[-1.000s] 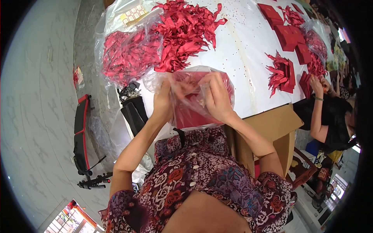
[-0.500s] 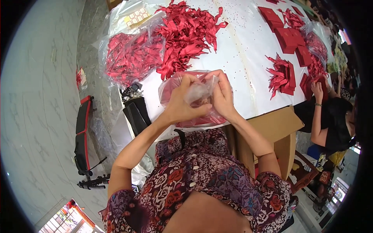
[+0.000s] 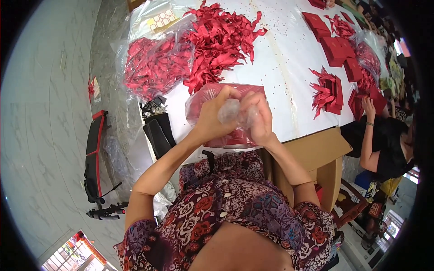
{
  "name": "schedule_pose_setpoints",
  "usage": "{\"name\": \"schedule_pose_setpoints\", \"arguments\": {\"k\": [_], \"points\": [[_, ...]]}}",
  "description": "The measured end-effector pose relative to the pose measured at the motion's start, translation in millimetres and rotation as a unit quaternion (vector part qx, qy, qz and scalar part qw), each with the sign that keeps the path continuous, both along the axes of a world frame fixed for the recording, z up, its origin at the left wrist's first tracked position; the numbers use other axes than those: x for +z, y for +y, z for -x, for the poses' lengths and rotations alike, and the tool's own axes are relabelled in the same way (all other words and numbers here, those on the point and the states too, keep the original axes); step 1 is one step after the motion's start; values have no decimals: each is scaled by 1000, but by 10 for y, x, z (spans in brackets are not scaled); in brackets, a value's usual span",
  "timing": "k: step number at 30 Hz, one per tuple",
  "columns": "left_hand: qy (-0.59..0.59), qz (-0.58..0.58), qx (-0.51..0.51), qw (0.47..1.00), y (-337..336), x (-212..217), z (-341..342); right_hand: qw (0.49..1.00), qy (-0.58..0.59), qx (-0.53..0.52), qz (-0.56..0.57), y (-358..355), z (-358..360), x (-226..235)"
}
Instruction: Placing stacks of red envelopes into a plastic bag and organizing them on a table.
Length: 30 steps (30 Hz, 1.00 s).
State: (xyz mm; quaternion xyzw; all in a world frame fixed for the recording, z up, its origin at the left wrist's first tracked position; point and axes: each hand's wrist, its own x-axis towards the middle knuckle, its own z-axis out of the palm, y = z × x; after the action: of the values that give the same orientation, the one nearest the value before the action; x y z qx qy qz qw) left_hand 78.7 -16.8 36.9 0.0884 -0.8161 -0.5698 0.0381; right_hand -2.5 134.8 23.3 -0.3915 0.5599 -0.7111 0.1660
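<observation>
A clear plastic bag (image 3: 199, 100) with red contents lies at the table edge right in front of me. My left hand (image 3: 216, 114) is closed round one side of its gathered mouth. My right hand (image 3: 258, 118) grips the other side, close beside the left. Bunched film pokes up between and out of both fists. The red contents show through the film below my hands, but their kind is hard to make out. Just beyond the bag is a heap of red ribbons (image 3: 212, 49), and left of it lies a clear bag of red ribbons (image 3: 156, 65).
Red boxes (image 3: 333, 52) and a bunch of red ribbon (image 3: 324, 92) lie on the right of the white table (image 3: 280, 104). A co-worker's hand (image 3: 368, 108) is by a red item there. A cardboard box (image 3: 312, 151) stands at my right, a black case (image 3: 159, 134) at my left.
My hands have drawn closer together and gathered the bag's mouth, which was spread between them before. At the far right, the co-worker's red item has shifted.
</observation>
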Motion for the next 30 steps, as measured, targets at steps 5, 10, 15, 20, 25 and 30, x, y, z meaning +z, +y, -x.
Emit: {"name": "schedule_pose_setpoints", "arguments": {"k": [5,10,15,20,25,30], "points": [[161,67,-18,985,-11,33,-16,992,-106,-14,-60,-100,31,54],[7,45,-70,997,-25,69,8,988,137,36,-67,-95,79,165],[45,-51,-119,991,-78,3,56,967,204,111,-101,-95,83,325],[98,-109,-114,983,-166,-86,50,944,316,81,-56,-251,27,457],[148,12,-106,983,-218,-177,31,948,308,42,-74,-228,-41,385],[32,-115,-111,987,-109,-20,-5,983,102,-3,-155,-173,-3,439]]}}
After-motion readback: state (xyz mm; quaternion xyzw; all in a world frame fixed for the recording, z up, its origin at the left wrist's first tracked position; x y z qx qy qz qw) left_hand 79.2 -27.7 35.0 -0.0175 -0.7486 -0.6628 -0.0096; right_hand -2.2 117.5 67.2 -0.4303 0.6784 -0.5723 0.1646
